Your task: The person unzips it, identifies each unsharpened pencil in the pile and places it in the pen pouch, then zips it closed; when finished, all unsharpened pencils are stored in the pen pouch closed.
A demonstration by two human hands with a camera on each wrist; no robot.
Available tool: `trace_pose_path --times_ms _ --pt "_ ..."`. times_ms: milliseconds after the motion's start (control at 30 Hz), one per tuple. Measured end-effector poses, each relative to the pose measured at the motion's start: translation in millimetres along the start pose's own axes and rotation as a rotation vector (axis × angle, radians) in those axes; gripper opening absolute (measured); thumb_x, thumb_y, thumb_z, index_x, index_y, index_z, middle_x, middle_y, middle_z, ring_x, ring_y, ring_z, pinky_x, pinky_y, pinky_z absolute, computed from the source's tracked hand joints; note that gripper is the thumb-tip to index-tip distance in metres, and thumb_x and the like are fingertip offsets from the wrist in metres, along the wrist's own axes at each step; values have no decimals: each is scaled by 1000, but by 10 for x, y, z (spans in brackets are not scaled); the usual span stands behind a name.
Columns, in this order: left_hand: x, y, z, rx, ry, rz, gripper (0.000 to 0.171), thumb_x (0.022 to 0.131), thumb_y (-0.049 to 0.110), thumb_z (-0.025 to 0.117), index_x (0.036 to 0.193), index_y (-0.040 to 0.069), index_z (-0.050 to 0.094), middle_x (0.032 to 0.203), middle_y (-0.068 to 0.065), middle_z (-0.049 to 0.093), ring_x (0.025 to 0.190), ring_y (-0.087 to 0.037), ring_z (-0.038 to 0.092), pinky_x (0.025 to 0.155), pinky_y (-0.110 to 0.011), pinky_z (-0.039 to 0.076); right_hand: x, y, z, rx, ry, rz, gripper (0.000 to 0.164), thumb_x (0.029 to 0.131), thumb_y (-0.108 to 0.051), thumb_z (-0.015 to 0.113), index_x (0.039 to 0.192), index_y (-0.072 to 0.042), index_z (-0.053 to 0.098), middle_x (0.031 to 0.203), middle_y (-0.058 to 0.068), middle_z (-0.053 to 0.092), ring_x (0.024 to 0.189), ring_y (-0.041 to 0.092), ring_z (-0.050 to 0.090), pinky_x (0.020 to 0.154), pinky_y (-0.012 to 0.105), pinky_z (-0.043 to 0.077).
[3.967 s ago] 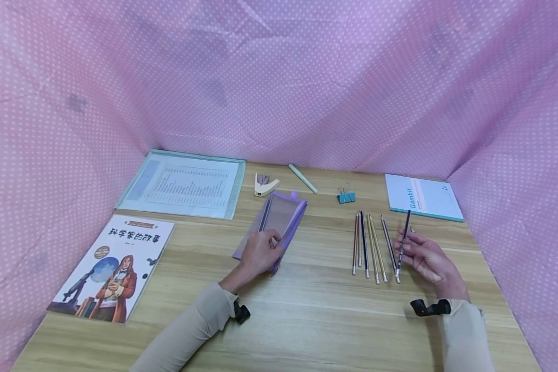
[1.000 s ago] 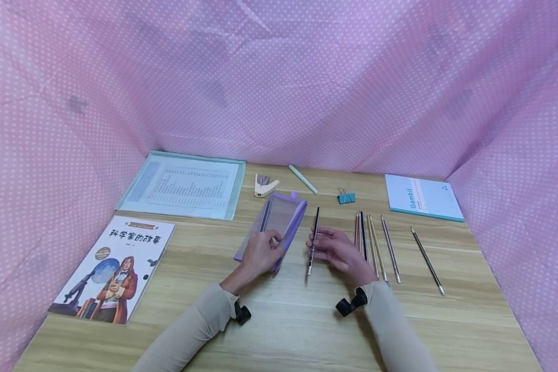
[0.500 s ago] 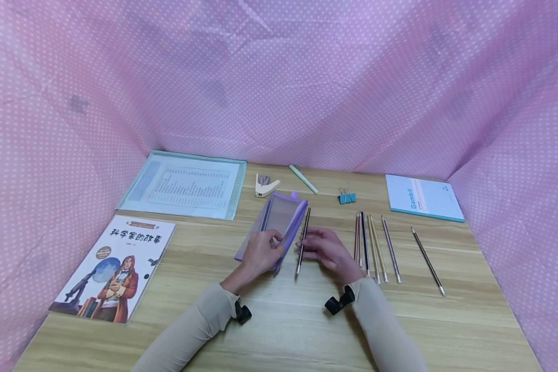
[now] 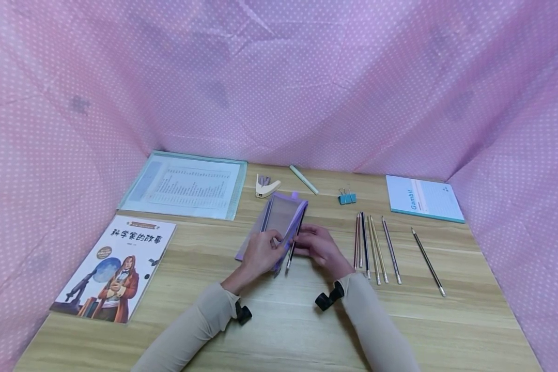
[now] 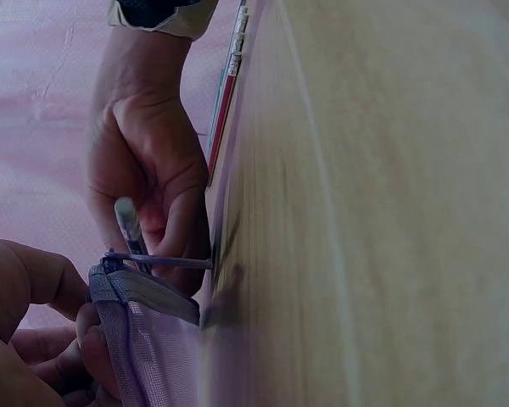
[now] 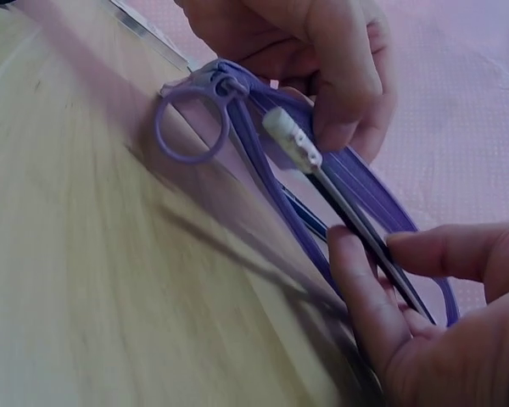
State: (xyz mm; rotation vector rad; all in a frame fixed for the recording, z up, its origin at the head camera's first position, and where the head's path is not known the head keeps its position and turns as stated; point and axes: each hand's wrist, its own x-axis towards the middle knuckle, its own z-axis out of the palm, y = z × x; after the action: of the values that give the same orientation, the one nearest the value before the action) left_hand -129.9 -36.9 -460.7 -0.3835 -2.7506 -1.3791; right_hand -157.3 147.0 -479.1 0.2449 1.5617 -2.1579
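Observation:
My left hand (image 4: 262, 251) grips the zipped edge of a purple mesh pencil case (image 4: 281, 213) lying on the table. The case is unzipped on its right side, and a ring-shaped zipper pull (image 6: 187, 159) hangs at its near corner. Between thumb and fingers, my right hand (image 4: 318, 248) pinches a dark pencil (image 6: 356, 214) with a white eraser end toward me. In the right wrist view the pencil lies between the two zipper edges, eraser end sticking out. Another dark blue stick (image 6: 304, 212) shows inside the opening.
Several pencils (image 4: 374, 248) lie in a row to the right, with one black pencil (image 4: 428, 261) apart. Behind are a cream stapler-like tool (image 4: 267, 188), a pale green pen (image 4: 304, 180), a teal binder clip (image 4: 347, 198) and a notebook (image 4: 425, 198). A document folder (image 4: 186, 186) and book (image 4: 116, 268) lie left.
My right hand has carried the dark pencil leftward from beside the row of pencils to the case's opening. My left hand stays in place on the case.

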Motion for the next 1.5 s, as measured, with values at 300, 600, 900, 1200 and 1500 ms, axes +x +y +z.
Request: trace_pose_path --times_ms 300,600,900,1200,1500 --pt "6 2 5 14 1 -8 7 77 3 67 82 3 71 53 -1 59 42 -1 44 38 -18 34 64 -1 110 -23 121 -13 53 91 12 56 141 11 41 108 15 70 87 16 73 79 32 62" --pt "4 1 9 26 0 -22 6 78 3 67 83 4 70 54 -2 60 42 -1 46 38 -18 36 69 -26 165 -26 150 9 44 95 5 53 139 8 47 111 15 68 86 15 71 78 31 62" --pt "1 8 10 25 -3 -28 6 76 4 68 81 5 71 53 0 59 42 -2 47 38 -20 37 35 -67 193 3 158 41 44 97 3 53 140 6 46 106 11 67 88 14 70 81 29 62" --pt "5 -1 13 26 -10 -30 6 78 4 69 83 5 71 54 -2 61 40 -1 46 36 -19 38 -64 -122 167 -10 136 19 42 97 0 54 139 3 48 120 18 65 96 18 71 89 36 60" --pt "2 15 9 35 -9 -34 8 78 3 68 85 3 71 56 -3 63 42 -2 48 37 -18 39 -241 -233 58 -67 109 -32 53 97 -3 55 147 3 38 116 12 65 99 18 69 87 34 61"
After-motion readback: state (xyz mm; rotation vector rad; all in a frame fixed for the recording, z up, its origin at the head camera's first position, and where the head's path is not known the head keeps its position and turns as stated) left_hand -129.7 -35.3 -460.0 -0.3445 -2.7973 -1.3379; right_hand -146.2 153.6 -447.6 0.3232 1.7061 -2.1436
